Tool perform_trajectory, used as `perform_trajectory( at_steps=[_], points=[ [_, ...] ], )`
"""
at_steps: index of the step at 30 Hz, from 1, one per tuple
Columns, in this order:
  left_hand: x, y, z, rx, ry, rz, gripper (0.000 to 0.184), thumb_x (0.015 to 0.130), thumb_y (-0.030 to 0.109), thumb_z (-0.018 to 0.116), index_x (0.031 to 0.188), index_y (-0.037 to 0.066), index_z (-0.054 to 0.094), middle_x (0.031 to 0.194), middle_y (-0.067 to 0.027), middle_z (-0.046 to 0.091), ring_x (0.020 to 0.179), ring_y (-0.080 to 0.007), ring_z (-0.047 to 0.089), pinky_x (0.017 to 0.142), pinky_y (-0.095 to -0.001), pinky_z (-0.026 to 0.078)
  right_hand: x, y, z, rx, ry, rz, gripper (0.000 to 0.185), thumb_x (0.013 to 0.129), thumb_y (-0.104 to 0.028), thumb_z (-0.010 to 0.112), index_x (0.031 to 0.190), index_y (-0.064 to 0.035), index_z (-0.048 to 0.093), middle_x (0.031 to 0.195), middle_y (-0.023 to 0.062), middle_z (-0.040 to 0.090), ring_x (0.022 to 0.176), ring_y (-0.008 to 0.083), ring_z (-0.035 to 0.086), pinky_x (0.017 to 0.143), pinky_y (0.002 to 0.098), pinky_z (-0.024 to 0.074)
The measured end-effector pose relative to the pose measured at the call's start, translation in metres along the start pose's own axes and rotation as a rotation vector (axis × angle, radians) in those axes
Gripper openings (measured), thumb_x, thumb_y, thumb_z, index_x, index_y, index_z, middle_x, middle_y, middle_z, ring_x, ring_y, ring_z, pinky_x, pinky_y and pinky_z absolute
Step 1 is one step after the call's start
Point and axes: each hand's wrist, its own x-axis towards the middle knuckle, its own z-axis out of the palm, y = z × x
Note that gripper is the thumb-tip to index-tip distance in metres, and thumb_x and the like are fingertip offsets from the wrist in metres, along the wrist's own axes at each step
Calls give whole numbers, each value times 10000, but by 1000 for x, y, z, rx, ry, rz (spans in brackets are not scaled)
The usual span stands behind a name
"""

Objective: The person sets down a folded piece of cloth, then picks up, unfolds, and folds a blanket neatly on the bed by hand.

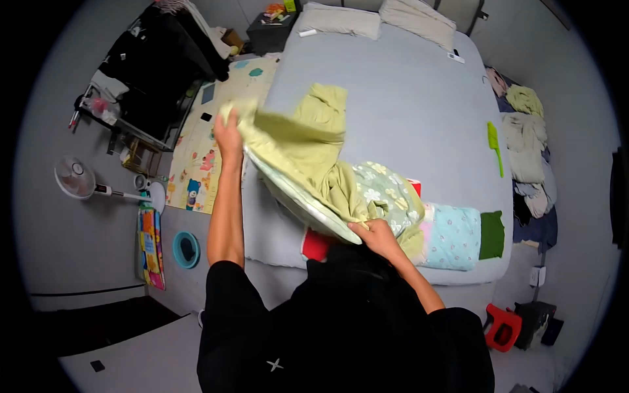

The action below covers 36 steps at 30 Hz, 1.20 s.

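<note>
A yellow-green quilt point(288, 141) with a pale flowered side is partly lifted over the near left edge of the bed. My left hand point(229, 137) is closed on its raised left corner, where the cloth is blurred by motion. Lower and to the right, my right hand point(380, 238) grips the quilt's near edge. The rest of it lies bunched on the mattress, with one flowered part point(386, 193) by my right hand. Something red point(316, 244) shows beneath the near edge.
Right of the quilt lie a folded light-blue patterned cloth point(452, 237) and a dark green cloth point(492, 234). A green brush point(493, 147) rests on the grey bed sheet point(419, 98). A fan point(75, 177) and a teal basin point(186, 250) stand left; clothes point(524, 144) are piled right.
</note>
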Motion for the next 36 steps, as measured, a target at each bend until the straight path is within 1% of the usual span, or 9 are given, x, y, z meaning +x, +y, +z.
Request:
perform_trajectory(
  at_steps=[2, 3, 6, 9, 21, 24, 26, 28, 36],
  points=[
    [-64, 118, 107, 613, -96, 964, 206, 871, -17, 509, 1028, 4, 641, 937, -139, 684, 900, -305, 660, 787, -380, 520, 10, -14, 1, 81, 60, -93, 523, 905, -424, 700, 806, 89, 685, 626, 231, 604, 559, 267, 600, 609, 403, 481],
    [-72, 108, 101, 915, -307, 970, 234, 739, -35, 542, 944, 1, 647, 883, -164, 674, 907, -341, 646, 829, -414, 517, 11, -16, -8, 49, 47, -62, 527, 903, -426, 701, 797, 89, 684, 613, 227, 597, 545, 265, 589, 601, 406, 477],
    [-67, 14, 84, 1310, -565, 630, 293, 712, -9, 558, 986, -38, 658, 1006, -273, 670, 993, -461, 620, 895, -514, 488, 13, 28, -20, 64, 58, -41, 525, 894, -426, 711, 782, 86, 687, 584, 212, 589, 512, 244, 552, 576, 401, 469],
    [-67, -58, 12, 1674, -502, -238, 478, 799, 82, 567, 1264, -22, 605, 1228, -298, 642, 1158, -430, 617, 1002, -455, 481, -1, 43, -43, 47, 34, 98, 503, 889, -427, 717, 820, 71, 710, 635, 194, 643, 555, 221, 574, 600, 381, 479],
    [-101, -146, -82, 1029, -504, -956, 527, 882, 365, 721, 1205, -48, 675, 1086, -133, 713, 926, -207, 644, 839, -378, 528, -7, 48, -33, -109, -111, 160, 555, 857, -481, 719, 807, 72, 709, 658, 242, 636, 614, 348, 646, 628, 436, 489],
    [31, -155, -124, 511, 160, -395, 328, 949, 264, 646, 1061, -42, 681, 1018, -133, 705, 888, -231, 651, 741, -387, 548, -6, 48, -39, -54, -51, 77, 536, 877, -464, 708, 804, 67, 708, 651, 244, 625, 609, 364, 632, 616, 446, 477],
    [26, -13, -34, -242, 586, 55, 347, 1015, 222, 546, 1157, -91, 588, 1129, -187, 669, 979, -279, 675, 797, -422, 575, -6, 28, -42, -22, -44, 3, 511, 899, -448, 694, 827, 57, 716, 678, 247, 631, 630, 381, 624, 620, 450, 470],
    [17, 46, -24, -190, 508, 349, 384, 1036, 217, 527, 1252, -100, 530, 1214, -217, 633, 1037, -311, 670, 843, -429, 587, -2, -11, -32, -134, 14, -255, 443, 920, -410, 670, 816, 16, 727, 746, 236, 649, 721, 404, 629, 665, 469, 482],
    [-35, -100, -150, -354, 831, -49, 494, 948, 19, 543, 1402, -115, 402, 1338, -241, 577, 1152, -378, 644, 967, -494, 564, 13, -18, -26, -406, -57, -259, 432, 886, -414, 683, 757, -3, 716, 770, 226, 661, 772, 422, 642, 717, 491, 511]
  ],
)
